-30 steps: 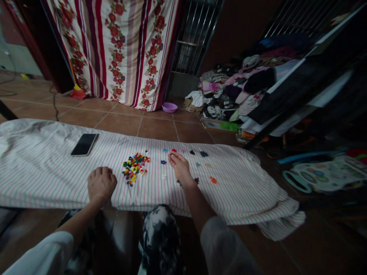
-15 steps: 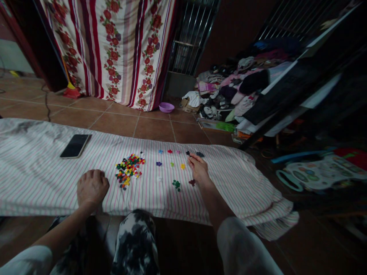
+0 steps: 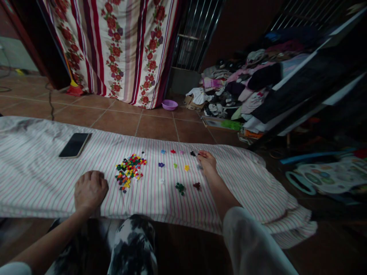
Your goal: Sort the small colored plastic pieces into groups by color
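A mixed heap of small coloured pieces [image 3: 130, 170] lies on the striped cloth [image 3: 143, 206]. To its right are small single-colour groups: blue [image 3: 163, 151], red [image 3: 172, 151], black [image 3: 192, 153], purple [image 3: 161, 165], yellow [image 3: 187, 167], green [image 3: 180, 188], dark red [image 3: 197, 185] and white [image 3: 162, 181]. My right hand [image 3: 208, 162] is at the right end of the back row, fingertips pinched at a tiny dark piece beside the black group. A grey group [image 3: 199, 167] shows by its palm. My left hand [image 3: 90, 190] rests on the cloth left of the heap, fingers curled, their undersides hidden.
A phone [image 3: 75, 145] lies on the cloth at the left. Beyond are a tiled floor, a purple basin [image 3: 169, 105], a floral curtain [image 3: 126, 49] and a pile of clothes [image 3: 243, 80]. A patterned plastic item [image 3: 323, 173] stands at the right.
My right hand has shifted right, away from the black group, which now shows fully. The grey group by its palm has come into sight. The whole view has shifted slightly.
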A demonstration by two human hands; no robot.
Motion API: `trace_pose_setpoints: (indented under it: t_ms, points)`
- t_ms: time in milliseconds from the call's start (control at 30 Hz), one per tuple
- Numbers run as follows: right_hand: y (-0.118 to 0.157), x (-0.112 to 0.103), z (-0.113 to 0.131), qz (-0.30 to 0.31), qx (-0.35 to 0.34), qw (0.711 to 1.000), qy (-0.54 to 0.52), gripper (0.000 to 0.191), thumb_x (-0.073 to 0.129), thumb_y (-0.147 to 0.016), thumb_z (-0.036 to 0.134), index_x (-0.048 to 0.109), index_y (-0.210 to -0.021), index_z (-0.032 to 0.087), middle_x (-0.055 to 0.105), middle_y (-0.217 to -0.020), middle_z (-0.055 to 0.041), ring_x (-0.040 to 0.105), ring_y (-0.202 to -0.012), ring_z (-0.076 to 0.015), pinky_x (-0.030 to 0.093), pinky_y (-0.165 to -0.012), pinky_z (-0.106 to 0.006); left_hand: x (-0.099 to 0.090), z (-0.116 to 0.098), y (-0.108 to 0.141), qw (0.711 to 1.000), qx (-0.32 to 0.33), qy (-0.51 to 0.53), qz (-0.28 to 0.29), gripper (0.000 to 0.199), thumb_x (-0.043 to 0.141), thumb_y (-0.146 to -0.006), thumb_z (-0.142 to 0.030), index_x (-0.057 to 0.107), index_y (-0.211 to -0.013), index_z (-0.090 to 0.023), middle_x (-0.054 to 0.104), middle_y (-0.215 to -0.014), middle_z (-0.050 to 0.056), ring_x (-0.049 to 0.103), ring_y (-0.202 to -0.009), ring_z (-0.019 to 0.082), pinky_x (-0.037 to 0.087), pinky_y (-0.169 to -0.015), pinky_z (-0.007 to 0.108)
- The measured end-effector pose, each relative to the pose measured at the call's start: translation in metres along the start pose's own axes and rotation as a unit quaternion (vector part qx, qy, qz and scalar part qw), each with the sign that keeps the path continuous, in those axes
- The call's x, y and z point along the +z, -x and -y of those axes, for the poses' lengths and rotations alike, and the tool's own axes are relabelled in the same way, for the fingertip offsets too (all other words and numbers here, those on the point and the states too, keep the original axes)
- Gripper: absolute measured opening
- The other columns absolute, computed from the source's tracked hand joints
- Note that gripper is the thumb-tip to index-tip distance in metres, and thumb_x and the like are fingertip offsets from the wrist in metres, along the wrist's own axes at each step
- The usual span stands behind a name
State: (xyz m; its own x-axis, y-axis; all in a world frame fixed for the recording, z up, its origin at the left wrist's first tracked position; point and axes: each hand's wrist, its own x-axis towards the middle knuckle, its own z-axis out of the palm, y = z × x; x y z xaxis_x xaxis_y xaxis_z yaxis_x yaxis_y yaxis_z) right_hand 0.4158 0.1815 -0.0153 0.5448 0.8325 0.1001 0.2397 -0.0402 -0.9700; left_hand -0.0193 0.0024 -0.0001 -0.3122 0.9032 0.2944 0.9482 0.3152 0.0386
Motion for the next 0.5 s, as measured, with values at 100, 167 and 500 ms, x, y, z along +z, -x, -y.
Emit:
trace_pose_setpoints:
  t_ms: [100, 167, 500]
  points:
    - [-0.0024, 0.0045, 0.0, -0.002, -0.013, 0.999, 0.035, 0.023, 0.062, -0.06, 0.015, 0.066, -0.082, 0.019, 0.07, -0.081, -0.0017, 0.066, -0.077, -0.0147, 0.053, -0.072, -0.025, -0.0002, 0.0, 0.0, 1.0, -0.004, -0.003, -0.002, 0.032, 0.035, -0.087, -0.029, 0.061, -0.1, -0.014, 0.063, -0.101, 0.013, 0.055, -0.098, 0.029, 0.039, -0.083, 0.037]
    - [-0.0037, 0.0073, -0.0003, 0.004, -0.016, 0.998, 0.055, 0.023, 0.06, -0.061, 0.015, 0.066, -0.082, 0.019, 0.07, -0.081, -0.0023, 0.067, -0.078, -0.0153, 0.053, -0.075, -0.026, -0.0007, -0.0002, 0.0, 1.0, -0.006, -0.001, 0.0, 0.032, 0.035, -0.087, -0.029, 0.06, -0.101, -0.014, 0.063, -0.102, 0.012, 0.055, -0.098, 0.028, 0.039, -0.082, 0.037]
    - [-0.0109, 0.0102, 0.0003, 0.026, -0.084, 0.975, 0.204, 0.028, 0.05, -0.065, 0.014, 0.07, -0.084, 0.017, 0.073, -0.086, -0.0063, 0.068, -0.085, -0.0203, 0.05, -0.088, -0.033, 0.0008, 0.0002, -0.001, 1.0, -0.001, 0.017, -0.007, 0.03, 0.039, -0.084, -0.028, 0.061, -0.098, -0.014, 0.063, -0.1, 0.014, 0.054, -0.095, 0.029, 0.039, -0.08, 0.039]
